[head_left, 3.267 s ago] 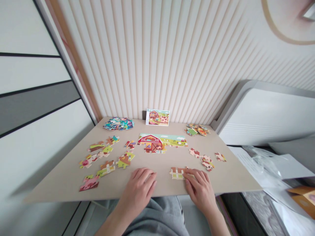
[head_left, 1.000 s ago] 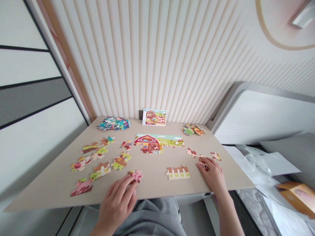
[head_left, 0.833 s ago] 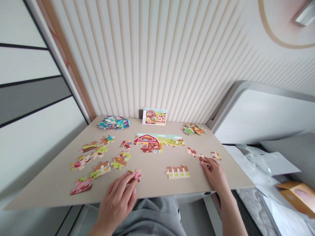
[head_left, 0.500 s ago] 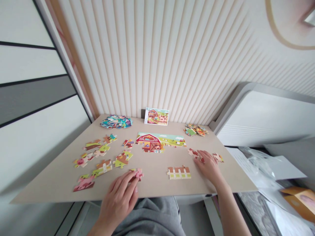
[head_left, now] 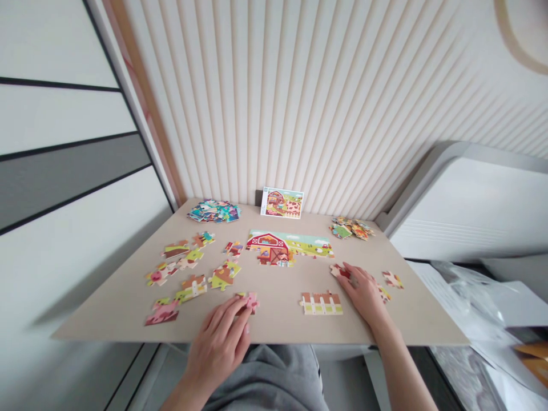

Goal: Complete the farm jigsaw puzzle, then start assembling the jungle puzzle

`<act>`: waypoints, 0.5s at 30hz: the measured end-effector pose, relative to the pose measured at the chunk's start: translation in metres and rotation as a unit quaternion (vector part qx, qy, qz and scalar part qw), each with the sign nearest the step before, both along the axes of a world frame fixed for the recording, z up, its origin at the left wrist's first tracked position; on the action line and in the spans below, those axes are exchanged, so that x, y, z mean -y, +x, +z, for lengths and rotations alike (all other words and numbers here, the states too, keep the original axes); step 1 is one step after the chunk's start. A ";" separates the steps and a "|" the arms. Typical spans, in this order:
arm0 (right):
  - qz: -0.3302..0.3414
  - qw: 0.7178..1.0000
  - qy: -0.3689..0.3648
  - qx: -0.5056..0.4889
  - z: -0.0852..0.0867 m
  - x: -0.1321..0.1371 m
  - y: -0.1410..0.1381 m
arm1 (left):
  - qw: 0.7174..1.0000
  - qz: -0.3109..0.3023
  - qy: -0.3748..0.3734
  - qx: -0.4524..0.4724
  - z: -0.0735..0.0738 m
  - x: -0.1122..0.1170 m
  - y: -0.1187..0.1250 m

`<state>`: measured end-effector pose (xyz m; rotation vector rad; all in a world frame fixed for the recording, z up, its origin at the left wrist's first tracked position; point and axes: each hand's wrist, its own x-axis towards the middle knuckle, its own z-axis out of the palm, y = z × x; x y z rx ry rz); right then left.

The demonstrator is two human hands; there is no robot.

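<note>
My left hand rests flat near the table's front edge, its fingertips on a pink puzzle piece. My right hand lies over brown-and-white spotted pieces, fingertips touching one such piece; the fingers are stretched out. A joined fence strip lies between the two hands. The partly joined barn picture sits in the middle of the beige table. A small reference card leans on the wall behind it.
Several loose farm pieces are spread at the left. A blue pile lies at the back left, an orange-green pile at the back right. One spotted piece lies right of my hand. A white appliance and papers stand beside the table.
My right hand has left the fence strip and slid up and left over the spotted pieces. My left hand pulled a pink piece toward the front and keeps its fingertips on it.
</note>
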<state>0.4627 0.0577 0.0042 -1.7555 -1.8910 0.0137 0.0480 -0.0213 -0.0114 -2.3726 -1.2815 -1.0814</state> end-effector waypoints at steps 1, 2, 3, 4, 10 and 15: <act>0.015 1.000 -0.003 -0.015 0.003 0.001 -0.004 | 1.000 0.001 -0.001 -0.001 0.000 0.000 0.000; 0.035 0.999 -0.009 -0.030 0.007 0.002 -0.009 | 1.000 0.001 -0.002 -0.003 -0.001 0.000 -0.001; 0.057 0.997 -0.017 -0.046 0.012 0.004 -0.015 | 1.000 0.002 -0.003 -0.004 -0.002 0.000 -0.001; 0.080 0.995 -0.026 -0.060 0.017 0.004 -0.020 | 1.000 0.002 -0.004 -0.005 -0.003 0.000 -0.001; 0.201 0.975 -0.041 -0.088 0.040 -0.018 -0.050 | 1.000 0.005 0.002 -0.007 -0.003 -0.002 -0.001; 0.245 0.968 -0.024 -0.048 0.030 -0.047 -0.064 | 1.000 0.009 -0.001 -0.017 -0.004 -0.001 -0.001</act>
